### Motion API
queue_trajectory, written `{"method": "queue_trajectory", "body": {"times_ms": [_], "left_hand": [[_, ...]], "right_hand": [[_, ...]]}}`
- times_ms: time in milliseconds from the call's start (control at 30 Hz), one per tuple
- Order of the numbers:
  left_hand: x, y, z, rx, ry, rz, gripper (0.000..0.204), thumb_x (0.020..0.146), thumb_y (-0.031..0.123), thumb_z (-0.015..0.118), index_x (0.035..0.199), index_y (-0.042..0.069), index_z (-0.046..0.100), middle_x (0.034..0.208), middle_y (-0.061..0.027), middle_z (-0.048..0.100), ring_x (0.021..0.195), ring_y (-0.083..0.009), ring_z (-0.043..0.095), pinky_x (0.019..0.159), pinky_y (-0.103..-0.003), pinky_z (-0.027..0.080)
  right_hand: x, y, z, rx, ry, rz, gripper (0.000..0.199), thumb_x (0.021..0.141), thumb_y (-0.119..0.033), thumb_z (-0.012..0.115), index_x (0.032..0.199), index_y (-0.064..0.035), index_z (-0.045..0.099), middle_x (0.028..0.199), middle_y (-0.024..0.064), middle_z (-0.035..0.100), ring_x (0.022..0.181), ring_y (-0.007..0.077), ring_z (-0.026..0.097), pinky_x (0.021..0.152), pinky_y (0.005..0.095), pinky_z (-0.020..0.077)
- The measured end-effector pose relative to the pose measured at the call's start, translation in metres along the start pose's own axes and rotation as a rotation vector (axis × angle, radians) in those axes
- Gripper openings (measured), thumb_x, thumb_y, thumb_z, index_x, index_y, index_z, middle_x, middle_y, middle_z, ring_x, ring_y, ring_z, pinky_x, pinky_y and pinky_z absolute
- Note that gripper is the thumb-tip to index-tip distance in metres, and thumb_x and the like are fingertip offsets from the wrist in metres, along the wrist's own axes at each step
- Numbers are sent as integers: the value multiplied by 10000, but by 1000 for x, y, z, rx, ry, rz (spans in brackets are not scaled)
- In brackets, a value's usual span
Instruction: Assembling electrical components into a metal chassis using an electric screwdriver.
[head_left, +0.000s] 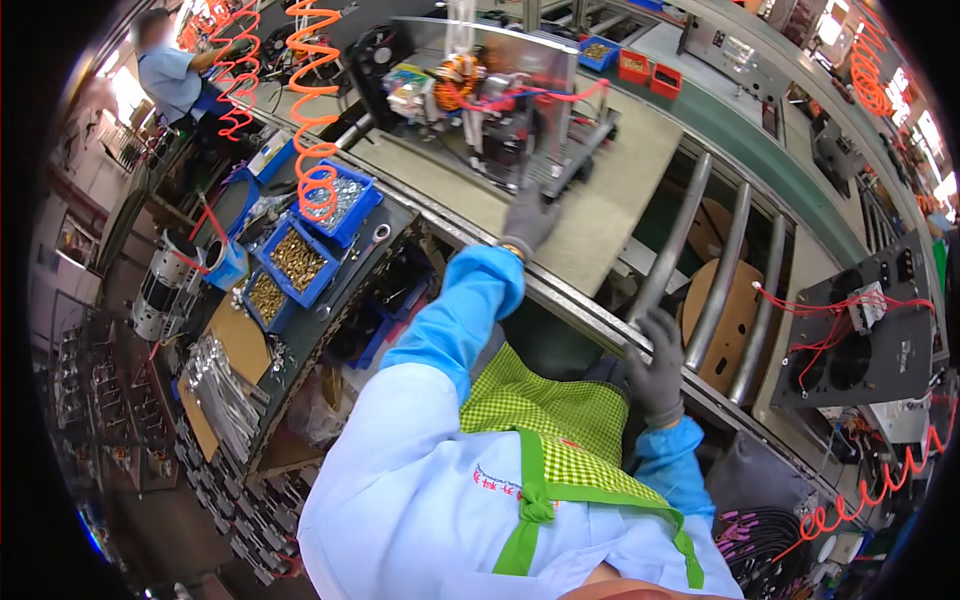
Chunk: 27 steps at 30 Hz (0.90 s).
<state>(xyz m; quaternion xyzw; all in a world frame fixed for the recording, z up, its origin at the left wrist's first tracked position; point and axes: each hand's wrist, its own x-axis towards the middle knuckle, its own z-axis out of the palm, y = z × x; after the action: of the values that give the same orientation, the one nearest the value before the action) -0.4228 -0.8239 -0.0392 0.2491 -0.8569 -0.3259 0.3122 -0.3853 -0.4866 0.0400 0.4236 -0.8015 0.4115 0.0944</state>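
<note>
Two gloved hands work along the roller conveyor [700, 250], which serves as the landmark. Nearest the camera is the person's own chest in a white coat with a green checked apron [540, 420], just below the conveyor's near rail. The right hand [658, 362], in a grey glove with a blue sleeve, rests on that near rail beside the steel rollers, fingers curled loosely over the edge and holding nothing. The left hand [528, 218], also grey-gloved, reaches further out across the grey pallet board [600, 190] that lies on the conveyor, its fingers spread fairly wide and laid against the base of the electrical assembly [500, 100] standing on that board; whether it grips the base cannot be told. The assembly carries a copper-wound coil, red wires and a metal back plate. Left of the conveyor stands a table [300, 330] with blue bins [300, 262] of brass and silver hardware, and an orange coiled air hose [312, 110] hangs above them. Right of the conveyor sits a black panel with two fans and red wires [850, 340]. Beyond the far left end of the conveyor another person in blue [170, 75] works.
</note>
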Motion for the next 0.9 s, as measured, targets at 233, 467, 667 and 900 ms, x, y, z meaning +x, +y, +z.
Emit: {"method": "queue_trajectory", "body": {"times_ms": [233, 467, 667, 900], "left_hand": [[-67, 89, 16, -279, -351, 63, 528, 813, 261, 658, 1269, 59, 484, 1112, -187, 608, 987, -320, 620, 847, -384, 496], [-101, 56, -9, -12, -258, 357, 456, 809, 227, 644, 1228, 80, 539, 1211, -176, 561, 1112, -364, 549, 950, -425, 449], [-117, 13, -4, 319, -73, 432, 386, 848, 321, 575, 1179, 124, 584, 1222, -134, 555, 1242, -340, 438, 1071, -519, 260], [-120, 15, -3, 473, 123, 486, 357, 864, 277, 530, 1193, 148, 582, 1251, -82, 559, 1234, -290, 465, 1106, -528, 190]], "right_hand": [[86, 69, 22, -95, 32, 53, 584, 811, -328, 668, 1307, -80, 482, 1358, 221, 425, 1237, 392, 439, 1004, 441, 396], [81, 122, 9, -235, 47, 110, 584, 793, -371, 672, 1271, -66, 530, 1418, 216, 386, 1319, 412, 342, 1057, 453, 336], [44, 151, -36, -386, 111, 64, 378, 801, -315, 662, 1062, -43, 628, 1345, 165, 480, 1276, 405, 399, 1030, 447, 363], [38, 60, -89, -152, 616, -20, 395, 809, -158, 678, 1163, -26, 566, 1173, 173, 556, 1077, 357, 542, 927, 423, 444]]}}
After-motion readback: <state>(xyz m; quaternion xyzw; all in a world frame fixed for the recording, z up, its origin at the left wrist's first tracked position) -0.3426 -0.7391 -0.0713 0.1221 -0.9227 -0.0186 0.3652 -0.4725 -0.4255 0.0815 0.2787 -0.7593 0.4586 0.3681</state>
